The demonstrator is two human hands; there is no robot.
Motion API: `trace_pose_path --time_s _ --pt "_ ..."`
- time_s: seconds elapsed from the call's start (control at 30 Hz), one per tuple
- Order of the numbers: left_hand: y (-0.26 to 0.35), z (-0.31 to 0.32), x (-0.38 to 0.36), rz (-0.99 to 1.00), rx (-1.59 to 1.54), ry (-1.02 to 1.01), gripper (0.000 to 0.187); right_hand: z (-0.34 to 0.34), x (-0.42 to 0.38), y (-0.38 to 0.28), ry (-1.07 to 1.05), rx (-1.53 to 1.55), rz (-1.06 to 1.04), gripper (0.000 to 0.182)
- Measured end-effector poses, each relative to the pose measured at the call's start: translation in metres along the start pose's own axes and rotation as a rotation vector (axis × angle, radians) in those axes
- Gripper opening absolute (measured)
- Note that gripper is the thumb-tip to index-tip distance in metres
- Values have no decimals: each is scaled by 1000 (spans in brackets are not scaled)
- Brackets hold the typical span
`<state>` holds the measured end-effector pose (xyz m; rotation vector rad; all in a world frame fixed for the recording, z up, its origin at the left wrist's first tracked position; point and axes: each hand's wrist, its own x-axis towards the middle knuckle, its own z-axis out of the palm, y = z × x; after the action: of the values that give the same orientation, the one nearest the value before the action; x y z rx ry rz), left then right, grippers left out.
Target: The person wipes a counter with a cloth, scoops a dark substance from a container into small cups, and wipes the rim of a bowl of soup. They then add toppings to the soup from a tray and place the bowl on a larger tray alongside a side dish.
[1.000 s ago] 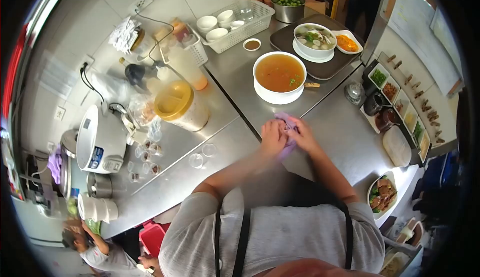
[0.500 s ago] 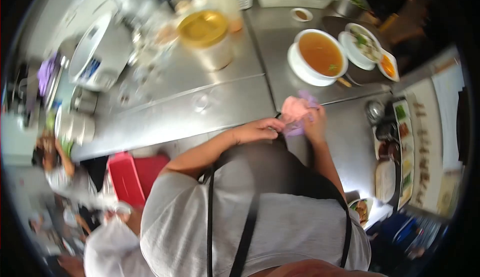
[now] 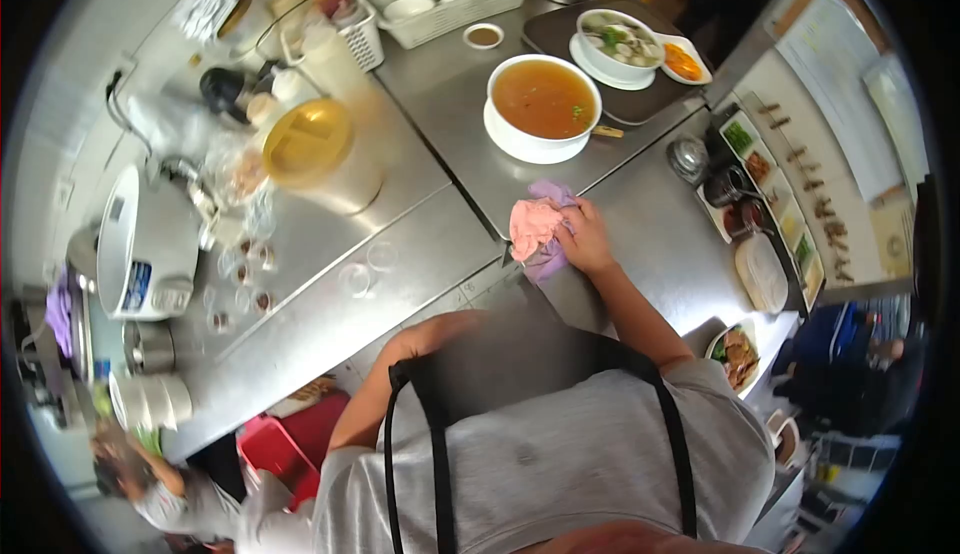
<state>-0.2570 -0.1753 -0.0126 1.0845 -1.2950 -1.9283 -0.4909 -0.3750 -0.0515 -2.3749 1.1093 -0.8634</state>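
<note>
My right hand (image 3: pixel 585 237) is closed around a bunched pink cloth (image 3: pixel 534 226) and a purple cloth (image 3: pixel 546 266). The cloths rest at the steel counter's front edge, just below a large white bowl of brown soup (image 3: pixel 546 99) standing on a white plate. At my waist, my left hand (image 3: pixel 440 330) is held in close to the dark apron (image 3: pixel 520 354); its fingers are hidden, and that area is blurred.
A dark tray (image 3: pixel 640 99) carries a bowl of soup with greens (image 3: pixel 620 44) and a dish of orange food (image 3: pixel 682 60). Left stand a yellow-lidded tub (image 3: pixel 322 159) and a large white pot (image 3: pixel 150 244). Several condiment containers line the right side. Another person (image 3: pixel 165 484) is lower left.
My left hand has left the cloths and drawn back to my waist. My right hand still grips them. The camera view has turned, so the counter things appear shifted leftward.
</note>
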Motion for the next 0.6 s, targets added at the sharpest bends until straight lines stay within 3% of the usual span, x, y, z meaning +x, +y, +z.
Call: trace_pose_path --time_s 0.23,0.43,0.6 --pt "24 -12 -54 -65 -93 141 37 10 2 0 82 49 55 22" --pt "35 -22 -109 -226 66 330 38 15 3 0 136 -40 92 19" --pt "-16 -49 -145 -221 231 443 41 15 3 7 119 -92 77 16"
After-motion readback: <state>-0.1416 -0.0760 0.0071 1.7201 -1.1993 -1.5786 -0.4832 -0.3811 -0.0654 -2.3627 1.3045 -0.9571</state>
